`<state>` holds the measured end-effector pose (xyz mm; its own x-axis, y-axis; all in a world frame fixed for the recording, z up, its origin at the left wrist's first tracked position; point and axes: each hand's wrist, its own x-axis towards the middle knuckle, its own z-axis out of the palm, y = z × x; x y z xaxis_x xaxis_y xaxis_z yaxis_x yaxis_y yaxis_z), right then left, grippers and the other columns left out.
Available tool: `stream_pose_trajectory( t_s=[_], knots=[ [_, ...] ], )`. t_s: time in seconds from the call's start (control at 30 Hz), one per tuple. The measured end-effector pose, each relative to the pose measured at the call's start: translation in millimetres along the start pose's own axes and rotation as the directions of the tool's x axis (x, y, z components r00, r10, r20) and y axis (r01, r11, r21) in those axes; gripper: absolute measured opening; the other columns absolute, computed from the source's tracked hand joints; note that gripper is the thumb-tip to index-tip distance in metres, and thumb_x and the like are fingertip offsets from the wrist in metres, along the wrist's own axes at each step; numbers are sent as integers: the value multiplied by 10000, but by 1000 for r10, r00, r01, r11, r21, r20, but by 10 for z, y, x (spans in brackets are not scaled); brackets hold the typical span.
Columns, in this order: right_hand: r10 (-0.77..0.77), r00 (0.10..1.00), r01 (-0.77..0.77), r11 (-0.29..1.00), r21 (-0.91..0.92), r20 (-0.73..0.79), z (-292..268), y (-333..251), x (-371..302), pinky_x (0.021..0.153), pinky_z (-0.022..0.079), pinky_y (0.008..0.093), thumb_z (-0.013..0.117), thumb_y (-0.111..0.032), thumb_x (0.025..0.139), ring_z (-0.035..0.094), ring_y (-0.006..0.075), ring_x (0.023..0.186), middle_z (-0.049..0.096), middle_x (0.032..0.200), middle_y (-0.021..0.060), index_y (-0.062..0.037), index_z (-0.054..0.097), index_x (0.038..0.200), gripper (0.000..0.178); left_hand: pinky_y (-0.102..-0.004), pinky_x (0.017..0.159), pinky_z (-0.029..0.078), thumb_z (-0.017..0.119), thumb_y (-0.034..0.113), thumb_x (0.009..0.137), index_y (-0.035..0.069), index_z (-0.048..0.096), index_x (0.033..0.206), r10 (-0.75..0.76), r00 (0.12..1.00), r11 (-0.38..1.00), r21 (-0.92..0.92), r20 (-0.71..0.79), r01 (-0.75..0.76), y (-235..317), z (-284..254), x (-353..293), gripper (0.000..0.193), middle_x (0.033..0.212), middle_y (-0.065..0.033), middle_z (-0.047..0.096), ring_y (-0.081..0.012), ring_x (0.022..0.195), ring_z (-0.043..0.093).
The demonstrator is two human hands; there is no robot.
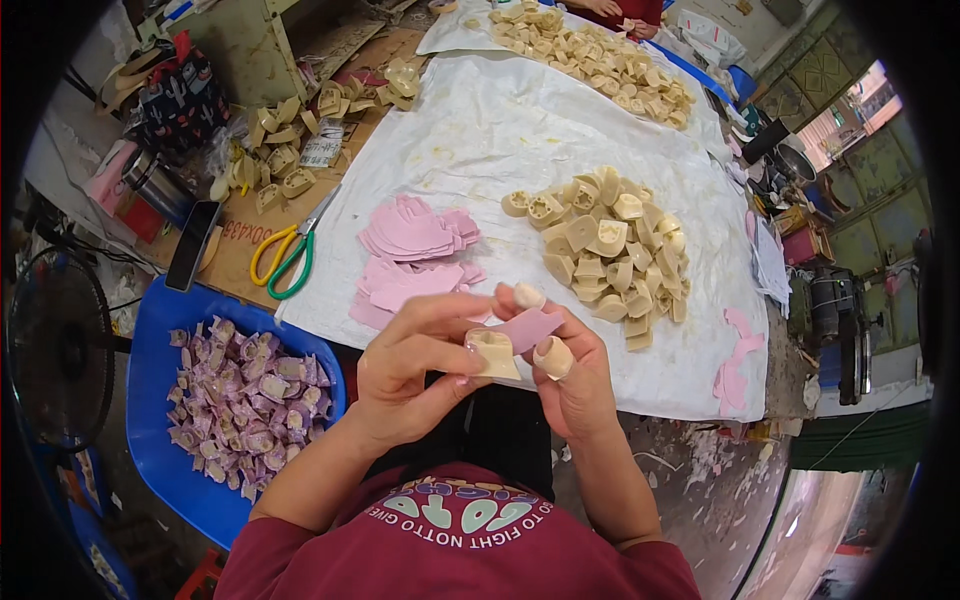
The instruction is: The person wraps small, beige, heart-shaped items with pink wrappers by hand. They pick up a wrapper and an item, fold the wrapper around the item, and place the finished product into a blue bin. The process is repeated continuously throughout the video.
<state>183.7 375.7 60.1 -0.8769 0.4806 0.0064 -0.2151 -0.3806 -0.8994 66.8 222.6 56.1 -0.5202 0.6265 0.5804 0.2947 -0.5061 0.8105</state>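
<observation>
Left grip point(402, 372) pinches 1 beige heel block point(492, 354); beside it, right grip point(584, 380) holds 1 pink strip point(530, 328), which uneven pulling could crease.

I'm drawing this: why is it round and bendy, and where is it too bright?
Head view: the fisheye lens leaves black corners and bends straight edges toward the rim; head view: the opening at upper right looks partly washed out; head view: the left hand and right hand look fairly sharp.
</observation>
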Motion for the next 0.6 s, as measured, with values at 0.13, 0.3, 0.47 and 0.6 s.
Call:
stream_pose_trajectory(
  t_s=[0.13, 0.3, 0.47, 0.6],
  knots=[
    [62, 995, -73, 987, 146, 79, -75, -31, -69, 912, 476, 314, 624, -95, 905, 642, 176, 992, 689, 1058, 126, 52, 660, 1084, 234, -301, 700, 533, 697, -106, 732, 47, 637, 953, 97, 994, 967, 231, 58, -108, 135, 14, 61, 276, 1026, -164, 642, -243, 877, 656],
    [77, 997, -74, 993, 86, -28, 73, -106, -161, 900, 480, 293, 595, -56, 908, 638, 168, 996, 686, 1060, 147, 70, 653, 1104, 240, -305, 632, 523, 683, -120, 688, 23, 626, 946, 143, 985, 893, 416, 98, -171, 71, 27, 83, 301, 988, -176, 631, -269, 803, 654],
    [31, 998, -38, 992, -121, -53, 154, -131, -155, 913, 463, 264, 559, -30, 920, 627, 166, 1028, 669, 1111, 159, 84, 614, 1177, 286, -338, 605, 516, 656, -116, 680, -5, 615, 939, 212, 970, 800, 549, 121, -243, -5, 121, 100, 285, 963, -177, 620, -282, 750, 638],
    [-132, 991, 102, 844, -526, -20, 188, -67, -138, 878, 485, 262, 579, -23, 910, 641, 167, 992, 675, 1096, 149, 66, 610, 1181, 287, -336, 615, 518, 652, -114, 709, -5, 598, 920, 129, 990, 783, 606, 66, -142, -79, 170, 88, 244, 971, -177, 626, -283, 762, 643]
  ],
)
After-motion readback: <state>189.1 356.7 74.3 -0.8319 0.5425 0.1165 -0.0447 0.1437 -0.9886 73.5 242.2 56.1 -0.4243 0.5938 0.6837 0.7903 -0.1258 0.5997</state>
